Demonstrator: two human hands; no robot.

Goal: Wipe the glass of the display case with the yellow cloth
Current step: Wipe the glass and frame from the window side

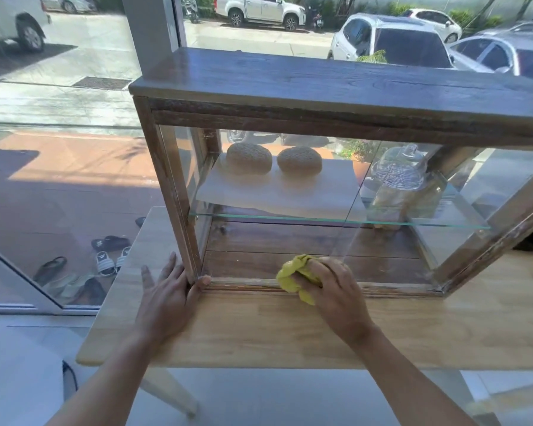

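A wooden display case (290,118) with glass walls stands on a light wooden table (259,333). My right hand (336,290) is shut on a bunched yellow cloth (293,278) and presses it against the bottom of the front glass (274,241), just above the lower frame. My left hand (166,296) grips the case's front left corner post near its base, thumb on the front side and fingers on the left side.
Inside the case, two round buns (250,158) lie on white paper on a glass shelf, beside a glass jar (397,179). The case's right glass door (490,241) hangs open. A large window stands behind; sandals (105,259) lie outside on the ground.
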